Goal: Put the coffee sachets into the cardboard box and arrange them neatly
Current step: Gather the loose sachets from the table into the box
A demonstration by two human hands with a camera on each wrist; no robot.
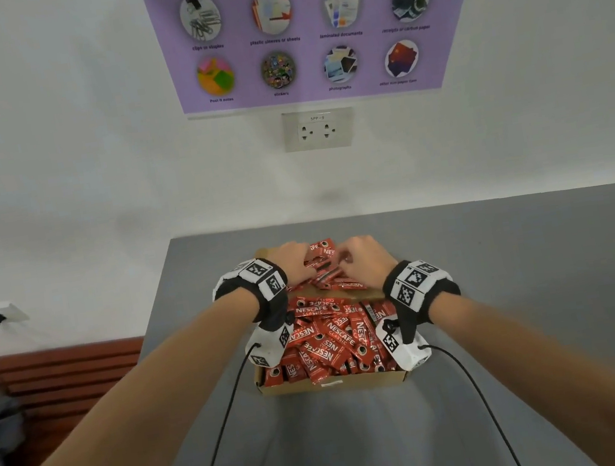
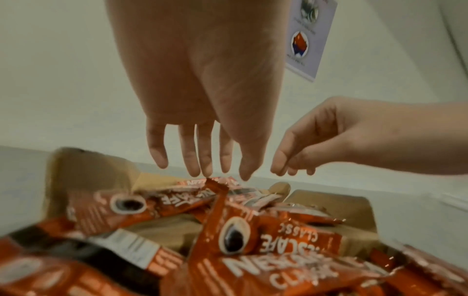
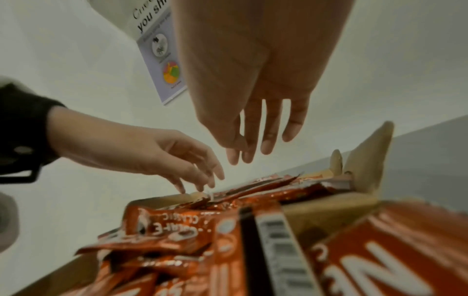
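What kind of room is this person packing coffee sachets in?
Probably an office utility or copy room. A purple wall poster lists items to keep out of a paper shredder, a white double wall socket sits below it, and the brown cardboard box rests on a plain grey worktop.

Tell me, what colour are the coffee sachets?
Red coffee sachets with white lettering, clearest in the head view.

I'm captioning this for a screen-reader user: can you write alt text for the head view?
Both hands, left hand and right hand, reach over the far end of a cardboard box heaped with red coffee sachets on a grey table, below a purple poster.
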